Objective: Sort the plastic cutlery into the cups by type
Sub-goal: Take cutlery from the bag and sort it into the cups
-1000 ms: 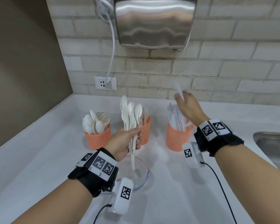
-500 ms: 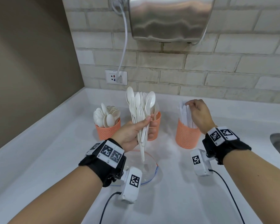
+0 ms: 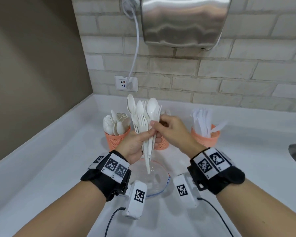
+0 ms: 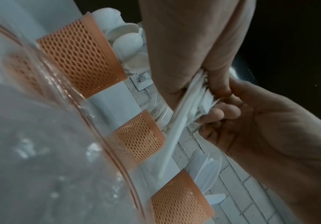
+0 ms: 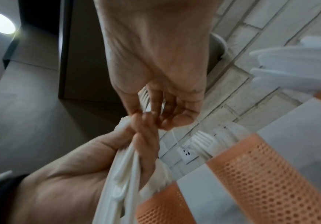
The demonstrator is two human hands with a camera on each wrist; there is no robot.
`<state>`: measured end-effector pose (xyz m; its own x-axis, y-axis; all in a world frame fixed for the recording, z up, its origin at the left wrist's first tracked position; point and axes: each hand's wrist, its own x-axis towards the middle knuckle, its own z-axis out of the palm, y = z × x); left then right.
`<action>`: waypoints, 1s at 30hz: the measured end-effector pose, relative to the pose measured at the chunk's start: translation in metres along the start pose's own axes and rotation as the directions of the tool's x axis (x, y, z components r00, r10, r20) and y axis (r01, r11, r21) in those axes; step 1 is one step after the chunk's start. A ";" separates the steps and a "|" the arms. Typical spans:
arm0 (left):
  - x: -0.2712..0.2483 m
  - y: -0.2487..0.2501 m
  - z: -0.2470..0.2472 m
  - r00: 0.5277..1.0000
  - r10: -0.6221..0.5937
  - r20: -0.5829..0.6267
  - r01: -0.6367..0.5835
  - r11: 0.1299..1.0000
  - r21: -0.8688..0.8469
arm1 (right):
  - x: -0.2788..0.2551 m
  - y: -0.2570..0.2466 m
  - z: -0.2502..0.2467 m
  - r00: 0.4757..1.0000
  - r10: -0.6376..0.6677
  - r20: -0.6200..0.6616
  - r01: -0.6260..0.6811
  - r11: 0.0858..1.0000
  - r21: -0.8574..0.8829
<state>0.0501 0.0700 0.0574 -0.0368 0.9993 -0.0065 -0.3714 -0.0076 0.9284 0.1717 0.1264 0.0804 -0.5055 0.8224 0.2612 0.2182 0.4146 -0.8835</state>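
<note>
Since the earlier frame, the right hand [image 3: 173,132] had left the knife cup [image 3: 205,136] at centre right and come to the bundle of cutlery [image 3: 144,120] at frame centre. The left hand [image 3: 137,145] gripped that bundle upright by the handles above the clear bowl [image 3: 158,183]. The right hand's fingertips [image 5: 172,121] were curled against the bundle; whether they pinched a piece could not be told. Pulling one out might drag neighbours loose, since forks and spoons nested tightly. No brand or readable writing showed, only square coded markers on the wristbands [image 3: 115,167].
</note>
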 end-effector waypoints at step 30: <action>-0.008 -0.002 -0.025 0.979 0.047 -0.198 -0.056 0.998 -0.039 | -0.021 -0.003 0.068 1.000 -0.028 0.009 0.027 0.997 0.073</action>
<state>0.0274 0.0609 0.0465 -0.2368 0.9709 -0.0364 -0.4047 -0.0646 0.9121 0.1249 0.0815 0.0515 -0.5187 0.8072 0.2819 0.1433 0.4072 -0.9020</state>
